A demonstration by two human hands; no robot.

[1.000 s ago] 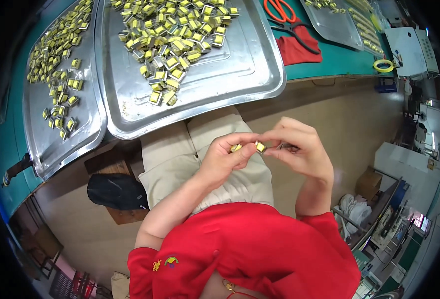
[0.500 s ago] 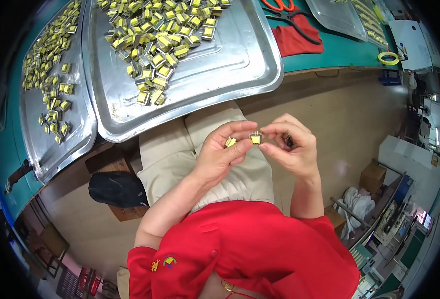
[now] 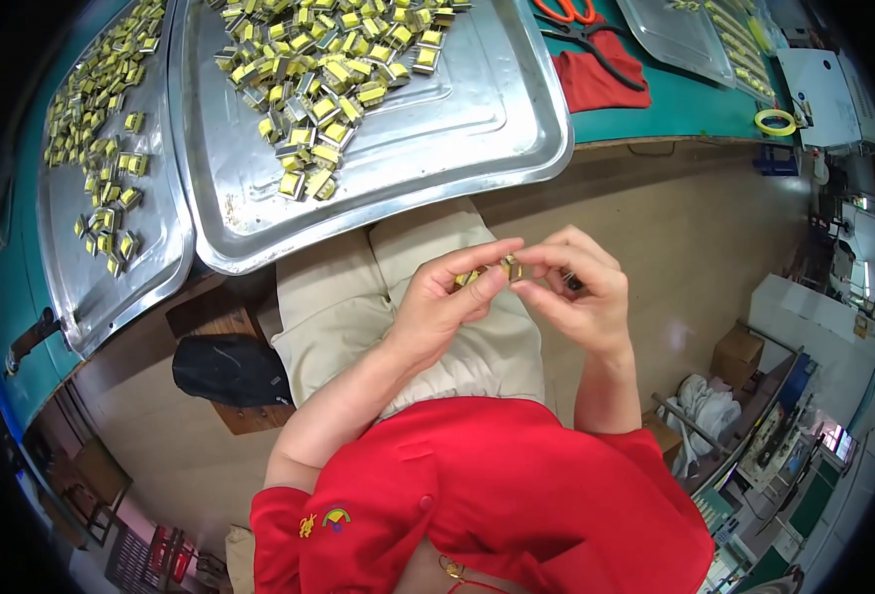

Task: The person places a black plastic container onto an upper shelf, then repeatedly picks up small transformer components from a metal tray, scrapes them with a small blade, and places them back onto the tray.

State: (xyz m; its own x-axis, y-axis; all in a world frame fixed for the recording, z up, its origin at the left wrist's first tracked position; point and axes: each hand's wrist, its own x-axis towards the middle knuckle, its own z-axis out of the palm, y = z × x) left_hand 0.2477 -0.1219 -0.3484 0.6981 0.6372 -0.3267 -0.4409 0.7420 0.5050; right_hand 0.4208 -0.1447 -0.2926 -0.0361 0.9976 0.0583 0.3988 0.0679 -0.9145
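Note:
My left hand (image 3: 444, 297) is closed, its thumb and forefinger on a small yellow-taped transformer (image 3: 511, 265). A second transformer (image 3: 465, 278) sits deeper between the same hand's fingers. From the other side, the thumb and forefinger of my right hand (image 3: 581, 292) pinch the first transformer. A dark little object (image 3: 573, 282), too small to make out, shows within the curl of my right fingers. Both hands are held above my lap, just short of the big metal tray (image 3: 378, 178), which carries a heap of similar transformers (image 3: 323, 84).
Left of the big tray, another metal tray (image 3: 160, 233) holds more transformers. On the green table lie black-handled pliers or cutters (image 3: 596, 49) on a red cloth (image 3: 601, 89), and a yellow tape roll (image 3: 775, 122). A wooden stool with a black bag (image 3: 229, 369) stands by my left leg.
The transformer between my fingertips has turned, its broad yellow face no longer toward me. My hands stay in nearly the same place. The view has shifted slightly.

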